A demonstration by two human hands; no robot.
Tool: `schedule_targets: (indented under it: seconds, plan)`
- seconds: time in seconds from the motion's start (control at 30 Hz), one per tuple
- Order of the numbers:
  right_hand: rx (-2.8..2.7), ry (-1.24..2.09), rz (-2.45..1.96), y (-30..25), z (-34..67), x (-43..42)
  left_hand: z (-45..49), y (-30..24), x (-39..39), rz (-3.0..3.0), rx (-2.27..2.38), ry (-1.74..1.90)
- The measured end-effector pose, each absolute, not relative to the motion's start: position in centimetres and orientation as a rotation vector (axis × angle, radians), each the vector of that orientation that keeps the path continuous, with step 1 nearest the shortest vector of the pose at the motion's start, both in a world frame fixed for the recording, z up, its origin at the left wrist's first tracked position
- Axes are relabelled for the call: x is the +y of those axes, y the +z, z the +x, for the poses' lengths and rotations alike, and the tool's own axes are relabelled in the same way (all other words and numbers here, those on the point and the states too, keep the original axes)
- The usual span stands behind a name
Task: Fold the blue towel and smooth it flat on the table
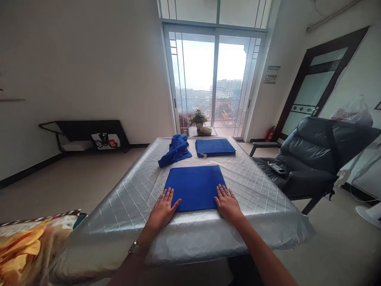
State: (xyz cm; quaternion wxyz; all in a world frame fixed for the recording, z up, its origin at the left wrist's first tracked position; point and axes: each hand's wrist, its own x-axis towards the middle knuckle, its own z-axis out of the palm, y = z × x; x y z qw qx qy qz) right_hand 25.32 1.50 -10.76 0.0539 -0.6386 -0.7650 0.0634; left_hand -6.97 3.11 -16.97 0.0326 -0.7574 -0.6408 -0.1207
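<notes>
A blue towel (195, 186), folded into a smooth flat rectangle, lies near the front of the table. My left hand (163, 206) rests flat on its left edge, fingers stretched out and thumb apart. On the towel's right edge lies my right hand (228, 202), also flat with fingers extended. Neither hand grips anything. Beyond the folded towel, a stack of folded blue towels (215, 147) sits at the far right of the table, with a small white tag at its front edge. A crumpled blue towel (176, 151) lies loosely to the left of that stack.
A silver quilted cover (131, 198) drapes over the table. To the right stands a black armchair (312, 159) with a device on its seat. Colourful fabric (26, 246) lies at lower left. A potted plant (198, 118) stands behind the table, before glass sliding doors.
</notes>
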Motion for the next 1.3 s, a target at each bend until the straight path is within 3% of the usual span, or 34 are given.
schedule_targets:
  seconds: [0.57, 0.7, 0.9, 1.0, 1.3]
  plan:
    - [-2.248, 0.344, -1.982, -11.0, 25.8, 1.2, -7.3, -16.5, 3.6, -2.349, -1.966, -0.390]
    - [-2.254, 0.366, -1.987, -11.1, 25.8, 1.4, -3.0, -15.5, 3.6, -2.397, -1.883, -0.462]
    - [-2.283, 0.353, -1.975, -11.4, 26.0, 1.7, 7.5, -13.7, 3.1, -2.843, -1.363, -0.380]
    - [-2.302, 0.356, -1.975, -11.4, 26.1, 1.7, 9.7, -13.4, 3.5, -2.859, -1.368, -0.337]
    - [-2.249, 0.357, -1.966, -11.2, 26.0, 1.4, 0.8, -14.3, 3.9, -2.660, -1.759, -0.216]
